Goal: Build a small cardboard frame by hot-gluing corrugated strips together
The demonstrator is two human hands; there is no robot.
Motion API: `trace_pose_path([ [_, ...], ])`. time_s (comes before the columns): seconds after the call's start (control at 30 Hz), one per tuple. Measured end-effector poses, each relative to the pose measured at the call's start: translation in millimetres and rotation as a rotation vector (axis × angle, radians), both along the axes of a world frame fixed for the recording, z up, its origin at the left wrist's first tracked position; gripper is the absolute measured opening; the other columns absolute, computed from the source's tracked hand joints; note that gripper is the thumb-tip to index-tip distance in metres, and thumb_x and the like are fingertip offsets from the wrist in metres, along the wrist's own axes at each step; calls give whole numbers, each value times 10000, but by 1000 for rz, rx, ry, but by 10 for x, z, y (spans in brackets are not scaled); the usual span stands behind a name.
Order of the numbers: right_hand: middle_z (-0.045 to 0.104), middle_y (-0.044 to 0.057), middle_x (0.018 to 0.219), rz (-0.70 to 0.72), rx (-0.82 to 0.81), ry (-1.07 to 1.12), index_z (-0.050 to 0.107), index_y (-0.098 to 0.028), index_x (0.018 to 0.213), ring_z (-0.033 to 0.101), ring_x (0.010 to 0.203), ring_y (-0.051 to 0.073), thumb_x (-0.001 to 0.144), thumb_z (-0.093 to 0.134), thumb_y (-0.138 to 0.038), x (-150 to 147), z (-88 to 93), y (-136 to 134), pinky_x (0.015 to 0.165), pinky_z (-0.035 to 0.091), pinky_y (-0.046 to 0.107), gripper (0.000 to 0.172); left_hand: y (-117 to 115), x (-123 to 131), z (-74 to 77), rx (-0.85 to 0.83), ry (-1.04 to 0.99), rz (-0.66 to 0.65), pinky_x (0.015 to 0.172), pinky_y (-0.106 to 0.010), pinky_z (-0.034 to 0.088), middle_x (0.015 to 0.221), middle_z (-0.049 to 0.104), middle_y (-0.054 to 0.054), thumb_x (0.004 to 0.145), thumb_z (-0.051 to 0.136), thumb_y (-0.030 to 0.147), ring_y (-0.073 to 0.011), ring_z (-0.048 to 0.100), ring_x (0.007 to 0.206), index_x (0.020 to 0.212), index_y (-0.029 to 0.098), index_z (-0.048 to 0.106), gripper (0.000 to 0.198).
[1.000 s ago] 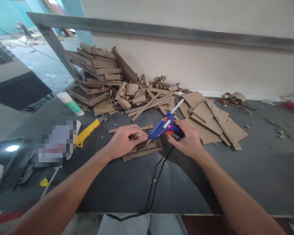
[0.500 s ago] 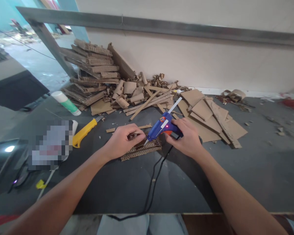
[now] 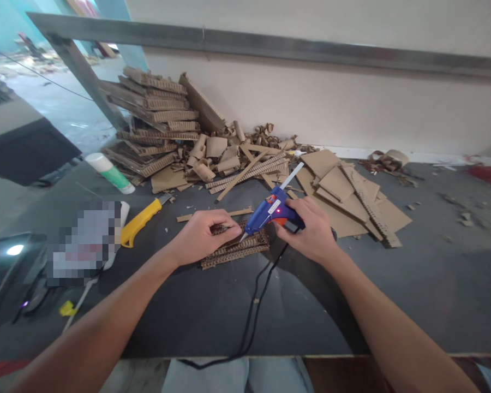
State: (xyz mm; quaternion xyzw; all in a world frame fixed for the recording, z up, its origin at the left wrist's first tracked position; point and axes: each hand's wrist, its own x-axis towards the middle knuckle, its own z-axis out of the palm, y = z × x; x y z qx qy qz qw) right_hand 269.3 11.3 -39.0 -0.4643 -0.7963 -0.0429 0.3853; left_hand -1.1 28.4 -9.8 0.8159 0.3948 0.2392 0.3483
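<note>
My right hand is wrapped round a blue hot glue gun with an orange trigger and a lit red light. A pale glue stick juts from its back end. The gun's nozzle points down and left at a small piece of corrugated cardboard lying on the dark table. Over the left part of that piece my left hand is closed, thumb and index finger pinched at its upper edge, close beside the nozzle. The other fingertips are hidden.
A yellow-handled cutter, a white-and-green bottle and a blurred-out object lie to the left. Stacked cardboard panels, curled scraps and flat sheets line the back. The gun's black cord runs over the front edge.
</note>
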Motion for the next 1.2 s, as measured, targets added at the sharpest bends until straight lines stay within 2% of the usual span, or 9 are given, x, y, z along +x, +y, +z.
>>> trace_pose_path([
  [0.5,705,83,919,8,7,-5,599,-205,1082,652,863,249,846,639,-344,-14,-9,0,715,530,392,277,-11,21,52,-16,51,30,662,-228,475,869,711,-25,941,593,397,-128,645,731,858,201,744,261],
  [0.6,711,83,916,10,1,2,607,-200,1086,655,864,249,845,636,-350,-9,8,5,726,538,399,285,11,1,45,44,85,45,679,-237,489,886,715,-27,950,578,399,-139,652,756,872,205,734,261],
  [0.7,721,90,912,10,-22,22,630,-184,1082,669,874,250,841,639,-362,22,35,13,739,549,394,299,49,-38,-10,208,149,123,719,-262,504,918,718,-44,963,550,362,-166,667,817,893,200,717,243],
  [0.8,743,94,951,-50,-104,54,665,-184,1087,695,865,252,813,657,-384,75,71,15,750,561,394,340,98,-93,-105,416,265,311,754,-301,520,1005,722,-72,958,524,270,-206,678,889,956,193,702,195],
  [0.9,754,107,1005,-162,-273,61,675,-172,1142,710,844,265,795,682,-454,126,126,2,729,567,396,447,145,-156,-169,493,385,456,743,-320,525,1047,726,-71,915,533,195,-236,682,923,1006,203,691,182],
  [1.03,757,120,983,-276,-495,74,667,-155,1173,707,770,263,787,694,-501,137,228,-46,607,537,355,519,166,-200,-149,467,457,433,740,-309,525,1176,703,-74,868,476,90,-247,682,1019,1183,217,651,382],
  [1.1,757,121,949,-312,-516,93,669,-149,1157,700,729,255,787,693,-519,115,269,-87,568,515,339,523,153,-189,-121,425,456,385,762,-321,530,1198,694,-76,880,456,93,-253,681,1036,1199,214,647,391],
  [1.2,751,102,847,-372,-464,139,681,-154,1097,675,635,239,786,685,-544,92,279,-190,517,480,327,500,128,-155,-99,387,448,340,761,-343,538,1206,698,-80,880,413,63,-267,682,1049,1179,208,652,410],
])
